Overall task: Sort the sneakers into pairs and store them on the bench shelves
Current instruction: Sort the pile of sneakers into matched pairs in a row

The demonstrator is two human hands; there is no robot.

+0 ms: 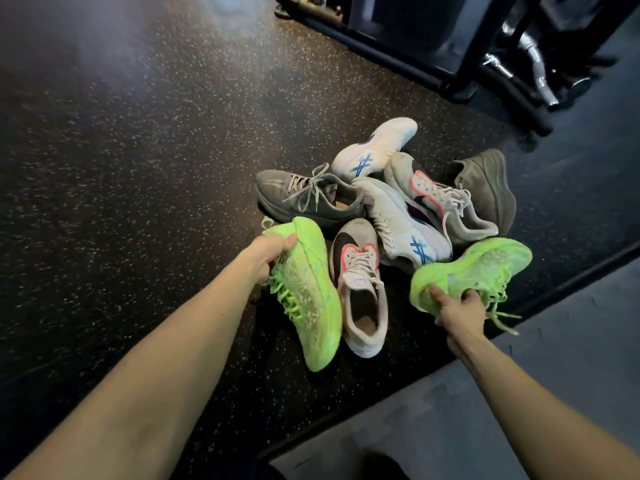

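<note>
Left hand [268,252] is gripping the heel end of a neon green sneaker [304,292], fingers curled round it with the thumb on top; the shoe is hanging toe-down toward the viewer, just off the near-left side of the pile. Right hand [459,311] is pinching a second neon green sneaker [474,271] at its collar, thumb and fingers curled into the opening, loose laces dangling beside the hand; this shoe is sitting at the near-right side of the pile.

Rest of the pile is lying on the speckled black floor [121,168]. A white sneaker with a black swoosh and pink trim [360,289] is lying between the two green ones, opening up. Its match [436,199] is lying further back, tilted. Two white sneakers with blue stripes: one [405,230] mid-pile, touching the swoosh shoes, the other [375,147] at the far side. One grey sneaker [308,195] is lying at the far-left of the pile, another grey sneaker [488,188] at the far-right, on its side.

A grey mat [519,393] is covering the floor's near-right corner. A black metal frame [433,57] is standing at the floor's far-right edge.
</note>
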